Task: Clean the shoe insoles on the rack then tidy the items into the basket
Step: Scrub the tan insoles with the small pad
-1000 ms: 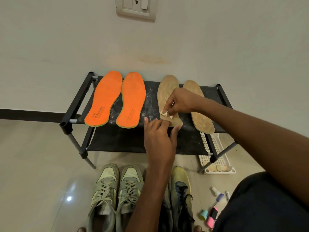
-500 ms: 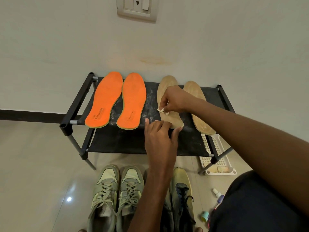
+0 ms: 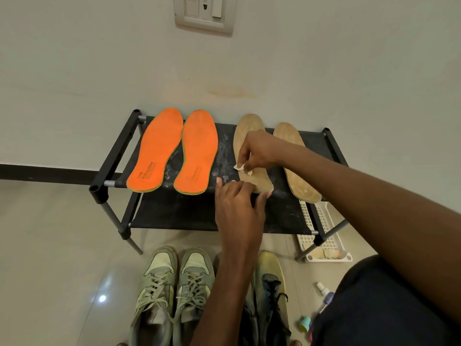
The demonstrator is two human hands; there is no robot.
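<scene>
Two orange insoles (image 3: 159, 151) (image 3: 198, 152) and two tan insoles lie on the top shelf of a black shoe rack (image 3: 112, 158). My right hand (image 3: 259, 151) pinches a small white wipe (image 3: 243, 168) against the middle of the left tan insole (image 3: 247, 128). My left hand (image 3: 239, 203) presses that insole's heel end with its fingers laid flat on it. The right tan insole (image 3: 296, 166) lies untouched beside my right forearm. A white perforated basket (image 3: 324, 236) sits on the floor under the rack's right end.
White powder dusts the rack fabric between the insoles. A pair of pale green sneakers (image 3: 172, 290) and a dark shoe with yellow trim (image 3: 269, 295) stand on the tiled floor. Small bottles (image 3: 321, 289) lie near my knee. The wall is right behind the rack.
My right hand with the wipe has slid away from the heel, further up the left tan insole. My left hand has stayed on the heel end.
</scene>
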